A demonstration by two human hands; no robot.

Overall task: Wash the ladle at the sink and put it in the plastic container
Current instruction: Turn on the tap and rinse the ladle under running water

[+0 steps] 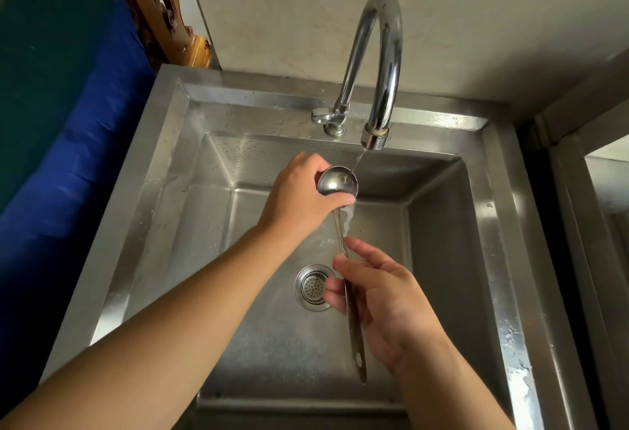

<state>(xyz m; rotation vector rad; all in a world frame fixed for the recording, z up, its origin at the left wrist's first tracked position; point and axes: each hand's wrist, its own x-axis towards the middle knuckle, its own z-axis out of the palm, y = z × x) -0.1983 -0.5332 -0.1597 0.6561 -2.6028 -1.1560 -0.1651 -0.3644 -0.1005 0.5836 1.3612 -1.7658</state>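
A steel ladle (337, 180) is held over the steel sink (490, 212), bowl facing up under the tap. My left hand (299, 198) wraps around the bowl from the left, thumb along its near rim. My right hand (381, 307) grips the long handle, whose end with a hanging hole sticks out toward me. A thin stream of water runs from the curved chrome faucet (381, 65) into the bowl and spills off its near edge. No plastic container is in view.
The drain strainer (311, 288) lies in the basin floor below my hands. A blue and green covered surface (68, 106) borders the sink on the left, with carved wood behind it. A metal frame (578, 191) stands at the right.
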